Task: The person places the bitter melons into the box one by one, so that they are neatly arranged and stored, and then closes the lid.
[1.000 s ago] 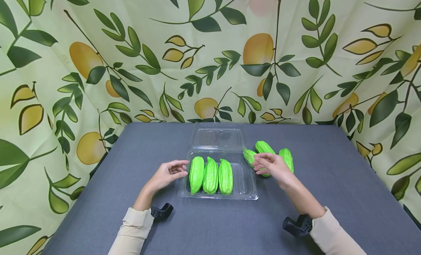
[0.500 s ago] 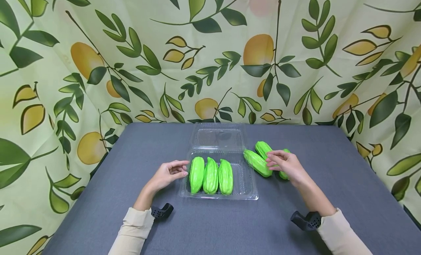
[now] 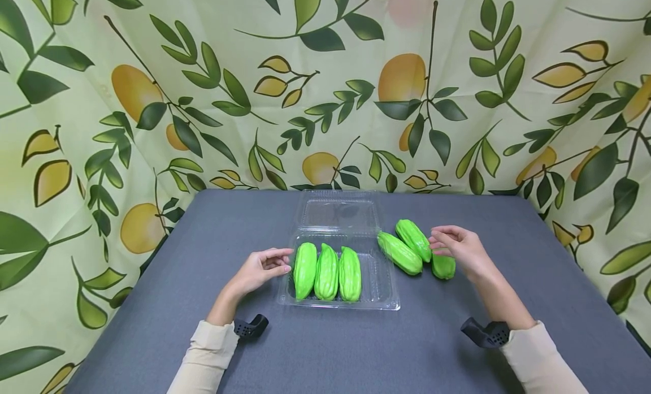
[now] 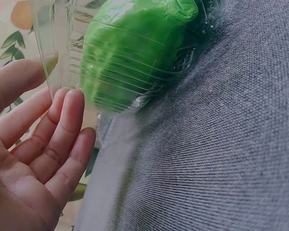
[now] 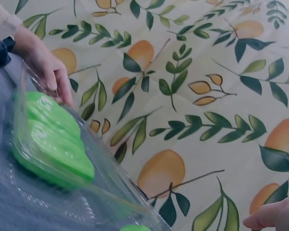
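Note:
Three bright green bitter melons stand side by side in a clear plastic clamshell container (image 3: 378,302): a left one (image 3: 305,271), a middle one (image 3: 326,272) and a right one (image 3: 350,273). My left hand (image 3: 263,266) is at the container's left rim, fingers loosely bent; the left wrist view shows a fingertip behind the clear wall. Whether it presses the plastic I cannot tell. My right hand (image 3: 461,248) hovers, fingers relaxed and holding nothing, over a bitter melon (image 3: 443,266) that it partly hides. Two more loose ones, a front one (image 3: 400,253) and a back one (image 3: 414,239), lie left of it.
The container's lid (image 3: 338,213) lies folded back toward the rear edge of the grey table (image 3: 229,213). A fabric backdrop (image 3: 325,89) printed with leaves and fruit hangs behind and at both sides. Each wrist bears a black camera mount (image 3: 250,326).
My right hand has moved to the right, from over the front loose bitter melon to the rightmost one, uncovering the other two. My left hand has stayed at the container's rim.

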The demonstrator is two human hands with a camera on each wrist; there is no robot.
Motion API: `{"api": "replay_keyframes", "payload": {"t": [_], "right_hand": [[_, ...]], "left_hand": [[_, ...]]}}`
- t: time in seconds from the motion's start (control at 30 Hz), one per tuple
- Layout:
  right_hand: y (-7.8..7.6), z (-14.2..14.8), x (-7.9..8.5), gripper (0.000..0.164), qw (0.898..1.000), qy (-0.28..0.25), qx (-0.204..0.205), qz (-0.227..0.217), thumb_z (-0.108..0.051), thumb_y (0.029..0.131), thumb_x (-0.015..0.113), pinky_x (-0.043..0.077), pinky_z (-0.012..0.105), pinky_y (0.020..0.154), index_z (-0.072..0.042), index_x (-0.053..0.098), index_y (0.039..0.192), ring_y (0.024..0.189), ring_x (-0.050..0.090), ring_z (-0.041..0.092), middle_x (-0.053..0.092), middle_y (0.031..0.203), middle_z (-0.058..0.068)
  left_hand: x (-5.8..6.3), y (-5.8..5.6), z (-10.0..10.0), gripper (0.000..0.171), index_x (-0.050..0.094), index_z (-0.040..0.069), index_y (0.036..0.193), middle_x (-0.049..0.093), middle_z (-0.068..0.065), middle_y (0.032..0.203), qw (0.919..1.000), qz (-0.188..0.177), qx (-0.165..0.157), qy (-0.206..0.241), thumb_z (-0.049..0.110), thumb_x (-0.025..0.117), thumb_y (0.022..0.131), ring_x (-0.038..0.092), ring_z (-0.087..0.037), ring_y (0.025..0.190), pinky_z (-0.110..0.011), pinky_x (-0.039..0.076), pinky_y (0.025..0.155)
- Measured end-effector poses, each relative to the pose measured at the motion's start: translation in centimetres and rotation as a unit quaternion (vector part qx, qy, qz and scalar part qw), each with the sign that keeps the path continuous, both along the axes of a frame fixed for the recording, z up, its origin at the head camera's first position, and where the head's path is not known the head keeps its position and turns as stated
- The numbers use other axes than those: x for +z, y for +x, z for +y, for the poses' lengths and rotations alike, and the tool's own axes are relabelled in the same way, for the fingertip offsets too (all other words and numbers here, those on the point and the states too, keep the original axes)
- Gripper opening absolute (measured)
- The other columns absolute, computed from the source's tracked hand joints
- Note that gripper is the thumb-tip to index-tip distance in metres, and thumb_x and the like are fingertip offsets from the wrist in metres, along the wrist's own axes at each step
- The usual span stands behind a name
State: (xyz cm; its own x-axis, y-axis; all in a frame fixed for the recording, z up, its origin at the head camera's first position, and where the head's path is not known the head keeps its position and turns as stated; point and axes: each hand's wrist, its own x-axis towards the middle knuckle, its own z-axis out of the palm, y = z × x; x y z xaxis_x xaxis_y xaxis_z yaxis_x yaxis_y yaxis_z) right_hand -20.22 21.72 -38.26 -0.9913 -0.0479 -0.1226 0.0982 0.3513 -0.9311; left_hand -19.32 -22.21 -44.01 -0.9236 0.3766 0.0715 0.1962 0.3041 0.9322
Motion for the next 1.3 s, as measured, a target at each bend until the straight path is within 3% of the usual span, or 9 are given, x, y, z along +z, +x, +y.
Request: {"api": "replay_keyframes", "payload": {"t": [0.37, 0.7, 1.03, 1.13, 1.3], "right_hand": [[-0.9, 2.0, -1.0, 0.055, 1.000, 0.006, -0.016, 0.004, -0.028, 0.101, 0.049, 0.058, 0.019, 0.076, 0.015, 0.040, 0.135, 0.077, 0.063, -0.007, 0.063, 0.084, -0.020], [-1.7, 3.5, -1.7, 0.058, 0.999, 0.011, -0.042, -0.007, -0.031, 0.102, 0.044, 0.058, 0.018, 0.077, 0.014, 0.039, 0.137, 0.077, 0.062, -0.008, 0.061, 0.086, -0.016], [-2.5, 4.8, -2.4, 0.055, 0.998, 0.024, -0.062, -0.007, -0.028, 0.101, 0.046, 0.058, 0.018, 0.075, 0.015, 0.041, 0.135, 0.073, 0.061, -0.010, 0.059, 0.080, -0.021], [-3.1, 5.4, -3.3, 0.056, 0.997, 0.029, -0.069, -0.003, -0.031, 0.100, 0.049, 0.058, 0.019, 0.074, 0.014, 0.044, 0.133, 0.074, 0.061, -0.009, 0.060, 0.083, -0.019], [-5.2, 7.4, -6.5, 0.065, 0.995, 0.006, -0.103, -0.010, -0.045, 0.090, 0.062, 0.058, 0.017, 0.069, 0.008, 0.051, 0.126, 0.071, 0.061, -0.008, 0.060, 0.078, -0.023]], "left_hand": [[0.1, 0.1, 0.1, 0.043, 0.055, -0.012, 0.127, 0.061, -0.028, 0.104, 1.0000, -0.002, 0.001, -0.005, 0.004, 0.066, 0.088, 0.059, 0.006, 0.084, -0.013, 0.052, 0.075], [0.2, 0.1, 0.2, 0.044, 0.055, -0.011, 0.128, 0.060, -0.033, 0.107, 1.0000, -0.009, -0.003, 0.000, 0.005, 0.066, 0.089, 0.059, 0.005, 0.084, -0.013, 0.052, 0.075], [0.2, 0.1, 0.2, 0.044, 0.055, -0.010, 0.128, 0.060, -0.032, 0.107, 0.9999, -0.012, 0.000, -0.005, 0.006, 0.066, 0.089, 0.059, 0.005, 0.084, -0.013, 0.051, 0.075], [0.3, 0.1, 0.2, 0.044, 0.055, -0.010, 0.128, 0.060, -0.032, 0.107, 0.9999, -0.014, 0.000, -0.003, 0.006, 0.066, 0.089, 0.059, 0.005, 0.084, -0.013, 0.051, 0.076], [0.3, 0.1, 0.2, 0.044, 0.055, -0.010, 0.128, 0.060, -0.032, 0.107, 1.0000, -0.009, -0.001, -0.003, 0.006, 0.066, 0.089, 0.059, 0.005, 0.084, -0.013, 0.051, 0.076]]}}
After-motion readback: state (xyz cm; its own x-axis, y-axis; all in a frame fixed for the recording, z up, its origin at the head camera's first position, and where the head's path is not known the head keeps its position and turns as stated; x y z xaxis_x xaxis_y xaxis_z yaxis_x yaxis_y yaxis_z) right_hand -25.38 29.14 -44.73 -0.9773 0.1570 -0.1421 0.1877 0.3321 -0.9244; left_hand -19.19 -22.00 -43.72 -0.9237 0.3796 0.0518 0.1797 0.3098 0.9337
